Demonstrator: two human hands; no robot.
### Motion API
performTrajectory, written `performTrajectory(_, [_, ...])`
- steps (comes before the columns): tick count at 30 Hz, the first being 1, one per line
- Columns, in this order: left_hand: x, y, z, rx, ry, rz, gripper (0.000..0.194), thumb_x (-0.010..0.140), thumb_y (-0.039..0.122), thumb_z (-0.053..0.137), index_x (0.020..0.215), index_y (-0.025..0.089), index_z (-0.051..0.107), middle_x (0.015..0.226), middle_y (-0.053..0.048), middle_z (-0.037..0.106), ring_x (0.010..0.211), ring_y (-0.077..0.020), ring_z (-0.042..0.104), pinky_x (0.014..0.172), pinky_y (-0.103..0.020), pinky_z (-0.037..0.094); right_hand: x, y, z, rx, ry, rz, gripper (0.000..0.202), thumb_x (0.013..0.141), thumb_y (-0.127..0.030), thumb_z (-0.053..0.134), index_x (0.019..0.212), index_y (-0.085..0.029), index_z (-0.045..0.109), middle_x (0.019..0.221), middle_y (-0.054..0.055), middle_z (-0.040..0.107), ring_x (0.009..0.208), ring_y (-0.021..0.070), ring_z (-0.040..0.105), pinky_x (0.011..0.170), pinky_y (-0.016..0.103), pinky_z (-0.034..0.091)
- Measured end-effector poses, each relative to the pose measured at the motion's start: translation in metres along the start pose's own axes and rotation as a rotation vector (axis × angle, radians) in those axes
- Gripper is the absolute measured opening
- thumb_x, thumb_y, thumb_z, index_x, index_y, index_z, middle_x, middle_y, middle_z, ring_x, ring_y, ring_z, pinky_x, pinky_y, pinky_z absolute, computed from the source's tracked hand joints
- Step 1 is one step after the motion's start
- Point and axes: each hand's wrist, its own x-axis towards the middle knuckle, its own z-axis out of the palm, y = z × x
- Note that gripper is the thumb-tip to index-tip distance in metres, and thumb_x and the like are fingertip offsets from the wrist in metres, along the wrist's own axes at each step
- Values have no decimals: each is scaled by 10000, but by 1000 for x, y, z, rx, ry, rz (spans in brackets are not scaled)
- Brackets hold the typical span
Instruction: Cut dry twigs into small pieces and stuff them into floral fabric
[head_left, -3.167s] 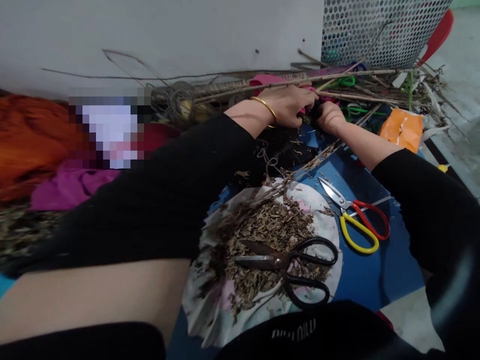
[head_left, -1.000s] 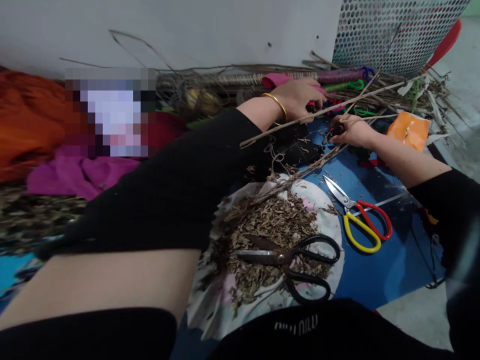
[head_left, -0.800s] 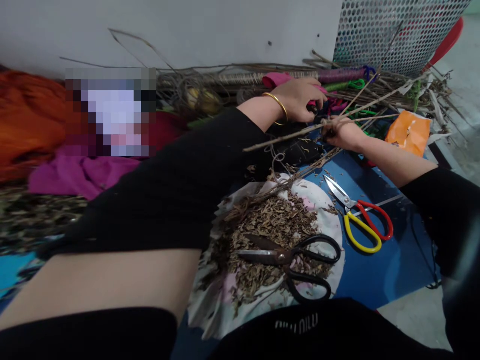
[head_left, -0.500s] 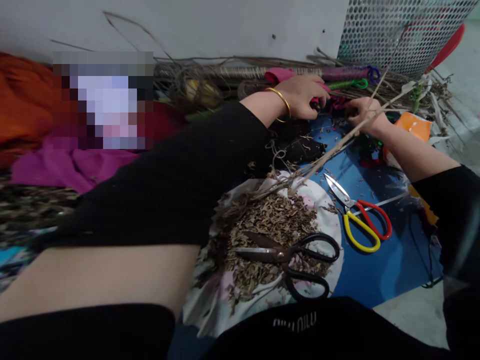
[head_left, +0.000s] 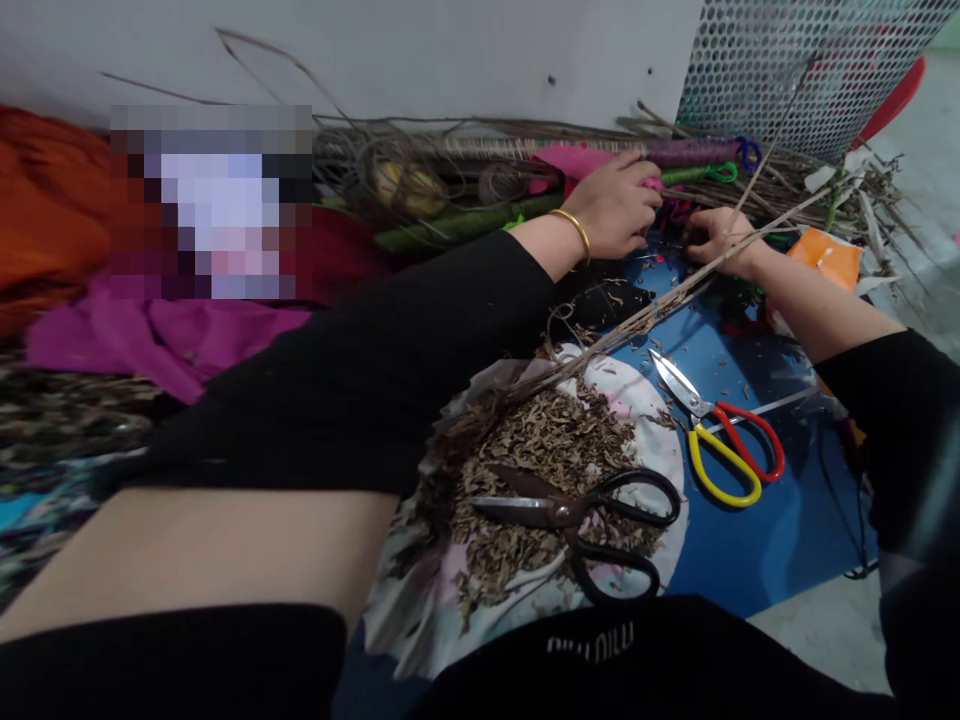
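My left hand (head_left: 613, 208), with a gold bangle at the wrist, is at a bright pink cloth (head_left: 574, 160) near the wall, its fingers bent; whatever lies under them is hidden. To its right, my right hand (head_left: 720, 238) has its thumb and fingers curled beside dark red and pink threads (head_left: 677, 212); I cannot make out anything between them. Long thin dry stalks (head_left: 660, 300) slant past my right wrist down to a white cloth (head_left: 664, 450) heaped with dry leaf bits (head_left: 540, 440). Black-handled scissors (head_left: 562, 512) rest on the leaves, blades apart.
Scissors with red and yellow handles (head_left: 697, 405) lie on the blue surface (head_left: 720, 560). Wrapped rods (head_left: 675, 150) and sticks run along the wall. A perforated metal basket (head_left: 795, 70) stands back right, an orange packet (head_left: 825, 255) below it. Purple cloth (head_left: 165, 330) is left.
My left hand has moved slightly right and down, and more of the pink cloth and a green wrapped rod shows. The thin stalks have shifted a little. My right hand is lower by a little.
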Motion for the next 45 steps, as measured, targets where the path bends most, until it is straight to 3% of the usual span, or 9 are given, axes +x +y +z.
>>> performTrajectory(3, [12, 13, 10, 246, -4, 105, 326, 945, 198, 476, 953, 128, 794, 1182, -176, 756, 1372, -326, 527, 1168, -543, 333, -1, 7, -10, -53, -114, -38, 306, 860, -209, 647, 1136, -140, 762, 1073, 79, 779, 989, 227, 707, 865, 308, 519])
performTrajectory(7, [28, 21, 23, 320, -53, 12, 359, 964, 142, 446, 1027, 127, 799, 867, -156, 760, 1038, -274, 635, 997, -471, 411, -5, 2, -13, -160, -221, -102, 274, 862, -272, 697, 1101, -157, 764, 1053, 78, 774, 996, 243, 710, 856, 312, 514])
performTrajectory(12, [35, 20, 32, 302, -64, -18, 298, 868, 96, 497, 887, 169, 785, 801, -92, 743, 931, -235, 622, 1008, -461, 384, -8, -11, -7, -234, -216, -131, 280, 870, -254, 697, 1113, -119, 732, 1066, 117, 762, 1019, 249, 708, 853, 308, 506])
performTrajectory(19, [33, 25, 40, 19, 30, -119, 146, 748, 163, 592, 761, 181, 736, 739, -76, 676, 975, -269, 638, 1059, -488, 377, 0, -3, 10, -76, -91, -120, 117, 767, -183, 747, 880, -164, 723, 875, 77, 721, 966, 281, 699, 863, 372, 527])
performTrajectory(25, [29, 48, 16, -180, 83, -426, 154, 734, 112, 605, 731, 151, 754, 718, -68, 676, 971, -271, 680, 1045, -464, 446, -8, -9, 12, 687, 102, 117, 71, 706, -128, 670, 680, -177, 626, 564, -17, 568, 588, 142, 554, 588, 267, 468])
performTrajectory(33, [-34, 100, -47, -1000, 190, -869, 160, 830, 41, 521, 793, 142, 640, 650, -15, 654, 647, -172, 703, 706, -327, 607, -39, -62, 8, 1411, 152, -64, 162, 697, -238, 733, 777, -195, 600, 625, -42, 614, 574, 108, 566, 589, 249, 503])
performTrajectory(36, [-72, 127, -55, -1512, 284, -1173, 130, 904, 127, 535, 788, 148, 593, 646, -57, 672, 613, -204, 720, 644, -328, 624, -60, -98, 25, 1230, 262, -166, 103, 732, -211, 697, 786, -189, 612, 669, -44, 617, 634, 117, 569, 649, 257, 491])
performTrajectory(39, [-103, 152, -53, -1831, 383, -1336, 239, 982, 299, 550, 795, 157, 596, 626, -61, 660, 527, -199, 677, 543, -318, 609, -88, -131, 36, 811, 307, -263, 108, 818, -191, 664, 924, -181, 685, 869, 7, 714, 818, 160, 635, 776, 286, 496])
performTrajectory(45, [-148, 177, -35, -1847, 581, -1399, 289, 1006, 208, 531, 718, 188, 507, 526, 36, 548, 401, -93, 503, 436, -198, 477, -149, -181, 42, 155, 238, -509, 321, 1009, -246, 540, 1278, -129, 669, 1288, 190, 702, 1206, 286, 625, 1051, 454, 483])
